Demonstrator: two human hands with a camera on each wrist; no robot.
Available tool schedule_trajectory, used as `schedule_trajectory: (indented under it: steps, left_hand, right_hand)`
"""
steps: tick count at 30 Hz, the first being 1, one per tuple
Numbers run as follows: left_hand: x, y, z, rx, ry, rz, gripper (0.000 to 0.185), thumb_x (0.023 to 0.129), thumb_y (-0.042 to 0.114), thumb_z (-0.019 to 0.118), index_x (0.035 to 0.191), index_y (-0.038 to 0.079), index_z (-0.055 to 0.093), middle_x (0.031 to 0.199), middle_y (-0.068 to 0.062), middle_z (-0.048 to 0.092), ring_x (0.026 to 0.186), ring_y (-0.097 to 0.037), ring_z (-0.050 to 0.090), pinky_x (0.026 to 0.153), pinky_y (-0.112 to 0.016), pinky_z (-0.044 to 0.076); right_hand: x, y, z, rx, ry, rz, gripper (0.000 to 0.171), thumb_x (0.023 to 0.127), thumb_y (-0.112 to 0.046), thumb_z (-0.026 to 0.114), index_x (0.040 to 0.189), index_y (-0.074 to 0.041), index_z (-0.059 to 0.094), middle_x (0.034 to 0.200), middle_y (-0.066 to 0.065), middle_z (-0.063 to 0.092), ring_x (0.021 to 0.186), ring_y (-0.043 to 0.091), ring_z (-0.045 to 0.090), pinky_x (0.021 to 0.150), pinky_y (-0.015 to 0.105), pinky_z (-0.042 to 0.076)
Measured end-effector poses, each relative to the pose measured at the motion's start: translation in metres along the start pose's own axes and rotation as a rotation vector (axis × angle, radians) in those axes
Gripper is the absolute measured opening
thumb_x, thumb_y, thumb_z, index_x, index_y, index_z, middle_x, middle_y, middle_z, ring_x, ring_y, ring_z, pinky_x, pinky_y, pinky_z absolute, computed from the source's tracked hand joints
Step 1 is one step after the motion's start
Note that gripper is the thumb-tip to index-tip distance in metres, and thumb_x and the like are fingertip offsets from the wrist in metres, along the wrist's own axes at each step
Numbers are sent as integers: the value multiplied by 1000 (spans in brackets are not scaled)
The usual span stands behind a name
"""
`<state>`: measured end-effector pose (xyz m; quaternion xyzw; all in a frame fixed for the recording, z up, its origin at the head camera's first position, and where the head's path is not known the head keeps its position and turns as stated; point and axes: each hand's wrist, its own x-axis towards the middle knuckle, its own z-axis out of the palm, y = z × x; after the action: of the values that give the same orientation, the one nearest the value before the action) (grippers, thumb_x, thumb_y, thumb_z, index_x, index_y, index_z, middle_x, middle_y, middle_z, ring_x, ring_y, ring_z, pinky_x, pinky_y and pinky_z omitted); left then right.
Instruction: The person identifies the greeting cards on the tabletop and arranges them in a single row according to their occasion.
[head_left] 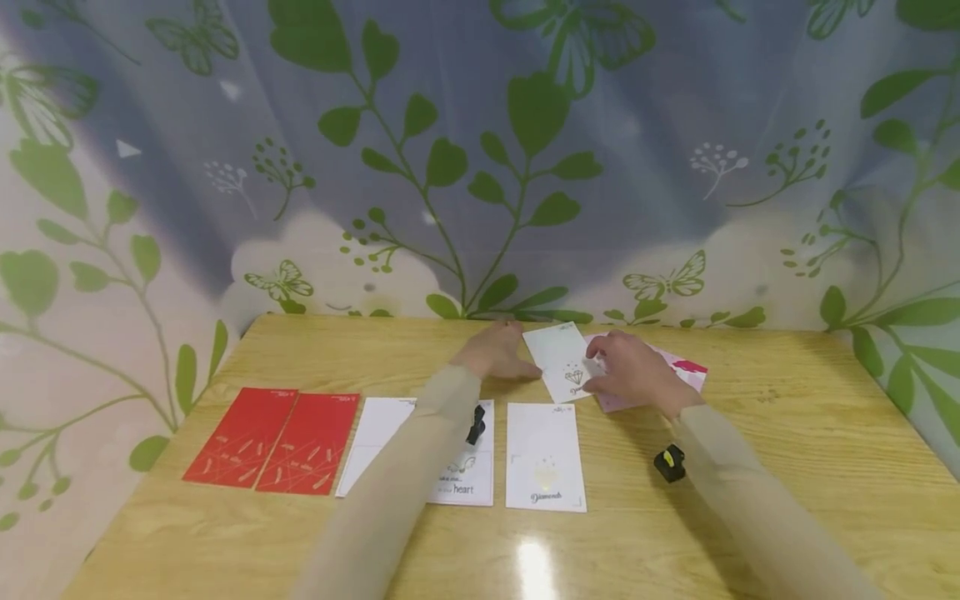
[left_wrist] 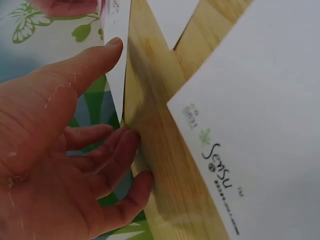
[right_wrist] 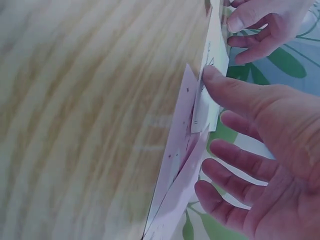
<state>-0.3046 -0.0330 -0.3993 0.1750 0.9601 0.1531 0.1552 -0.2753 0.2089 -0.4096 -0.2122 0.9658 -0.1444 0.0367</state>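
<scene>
A white card (head_left: 557, 348) printed with a diamond lies tilted near the table's back edge, overlapping a pink card (head_left: 693, 377). My left hand (head_left: 497, 350) is at its left side, thumb reaching toward the card and fingers relaxed. In the left wrist view the thumb overlaps the edge of that card. My right hand (head_left: 633, 367) is at its right side, above the pink card. The right wrist view shows the thumb tip at the white card (right_wrist: 210, 97), with the other fingers spread and slightly bent. The pink card (right_wrist: 172, 145) slants below it.
Along the front lie two red cards (head_left: 243, 437), a white card (head_left: 375, 429) partly behind the left sleeve, one reading "heart" (head_left: 480, 475), and a "Diamonds" card (head_left: 543, 450). A patterned curtain (head_left: 480, 167) hangs behind the wooden table (head_left: 810, 433).
</scene>
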Motion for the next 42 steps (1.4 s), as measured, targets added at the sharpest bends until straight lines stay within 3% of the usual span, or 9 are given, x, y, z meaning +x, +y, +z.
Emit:
schedule_trajectory:
  steps: [2,5,16,19,22,26,29,32,42]
  left_hand:
    - [2,0,-1,24,-10,-9,98,91,54,71,160,2,27,169,-20,23,154,-37,31,122,-49,36]
    - [5,0,-3,37,-15,-12,99,89,57,73,160,3,29,168,-19,24,154,-37,32,121,-49,37]
    - [10,1,-3,-48,-15,-54,98,84,57,77,160,12,33,169,-19,23,152,-38,34,120,-53,38]
    - [12,1,-1,-88,2,-69,94,85,52,79,157,12,35,166,-20,27,148,-39,41,118,-52,41]
    - [14,1,0,-143,38,-73,85,86,44,80,152,11,39,156,-18,41,140,-35,49,115,-47,44]
    - [14,2,1,-201,96,-41,69,91,31,76,145,9,41,129,-11,62,120,-27,62,106,-40,49]
    - [14,3,2,-235,140,-6,59,94,22,72,142,7,41,113,-9,65,101,-25,63,96,-38,51]
    - [17,4,3,-267,182,32,50,95,16,70,138,7,45,109,-9,65,91,-23,60,89,-36,50]
    - [20,8,3,-394,225,147,31,97,13,69,124,5,56,114,-13,67,100,-24,66,88,-34,54]
  right_hand:
    - [3,0,0,11,-8,9,44,84,-29,84,116,-3,68,104,13,69,89,23,62,82,45,55]
    - [6,-1,0,37,-21,31,43,86,-31,83,116,-4,68,106,13,68,92,24,62,84,46,55]
    - [14,1,2,79,-32,73,45,86,-34,83,116,-4,68,115,19,69,103,31,65,91,52,54]
    - [15,2,3,80,-30,68,47,85,-35,84,116,-4,69,114,18,69,102,31,65,90,50,54]
    - [16,2,4,81,-32,60,48,85,-36,84,117,-3,69,114,19,69,103,32,65,90,51,54]
    - [16,2,6,91,-39,75,51,85,-37,84,118,-3,68,116,20,68,104,32,65,90,50,54]
    - [16,2,6,100,-37,86,51,85,-38,84,118,-3,68,115,20,68,102,31,64,89,49,54]
    - [15,1,7,106,-29,86,51,86,-39,83,118,-3,67,112,19,68,98,29,63,86,47,54]
    - [5,4,9,132,39,88,48,85,-38,83,116,-4,68,103,13,66,90,24,59,79,41,52]
